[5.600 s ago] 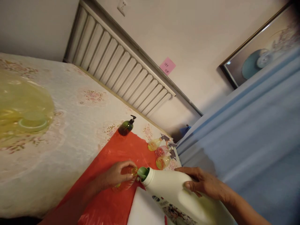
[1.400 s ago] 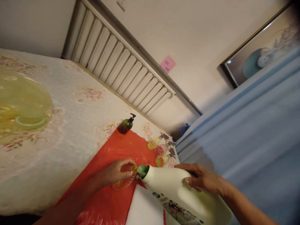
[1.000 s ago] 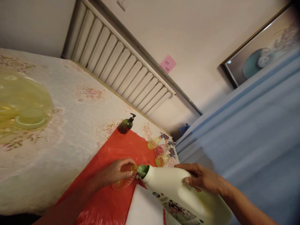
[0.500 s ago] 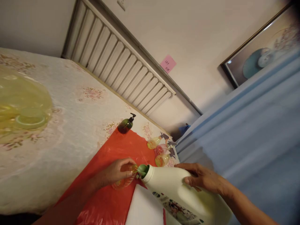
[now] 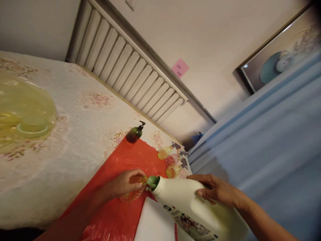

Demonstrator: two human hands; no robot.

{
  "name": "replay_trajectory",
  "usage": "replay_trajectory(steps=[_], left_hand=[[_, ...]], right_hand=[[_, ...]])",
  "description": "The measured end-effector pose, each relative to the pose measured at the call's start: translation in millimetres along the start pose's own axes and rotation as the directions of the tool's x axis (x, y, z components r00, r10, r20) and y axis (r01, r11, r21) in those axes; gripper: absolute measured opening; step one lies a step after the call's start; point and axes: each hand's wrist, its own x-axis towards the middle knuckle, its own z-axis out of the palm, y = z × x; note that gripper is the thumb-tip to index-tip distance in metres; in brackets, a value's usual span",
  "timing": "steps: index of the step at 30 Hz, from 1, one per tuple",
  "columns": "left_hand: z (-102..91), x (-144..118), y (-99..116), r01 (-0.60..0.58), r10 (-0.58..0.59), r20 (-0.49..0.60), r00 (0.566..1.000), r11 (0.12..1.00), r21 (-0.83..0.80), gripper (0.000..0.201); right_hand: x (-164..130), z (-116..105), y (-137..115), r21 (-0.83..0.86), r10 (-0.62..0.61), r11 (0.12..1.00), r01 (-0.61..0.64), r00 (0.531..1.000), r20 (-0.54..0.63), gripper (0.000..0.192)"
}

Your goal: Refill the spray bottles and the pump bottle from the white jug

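My left hand is closed round the neck of a small clear bottle, which stands on a red plastic sheet. A large cream jug with a printed label lies tipped, its green spout at the small bottle's mouth. My right hand grips the jug from above, by what seems to be its handle, which is mostly hidden. Whether liquid is flowing between spout and bottle I cannot make out.
A dark green pump bottle stands at the sheet's far corner. Several spray bottles are grouped beyond my hands. A yellowish translucent basin holds a round lid at left. A white board or box lies beneath the jug. A blue curtain hangs at right.
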Motion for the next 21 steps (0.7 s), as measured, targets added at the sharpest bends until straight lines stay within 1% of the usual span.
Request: replay_trajectory(steps=[4, 11, 21], left_hand=[[-0.6, 0.6, -1.2, 0.001, -0.001, 0.006, 1.0, 1.0, 0.008, 0.02], [0.2, -1.4, 3.4, 0.005, -0.005, -0.01, 1.0, 1.0, 0.005, 0.02], [-0.9, -0.9, -0.6, 0.01, -0.01, 0.002, 1.0, 1.0, 0.017, 0.022]], right_hand=[[0.5, -0.3, 1.5, -0.013, -0.001, 1.0, 0.001, 1.0, -0.001, 0.058], [2.2, -1.3, 0.6, -0.013, -0.008, 1.0, 0.009, 1.0, 0.006, 0.06], [2.8, 0.0, 2.3, -0.02, 0.013, 1.0, -0.013, 1.0, -0.009, 0.064]])
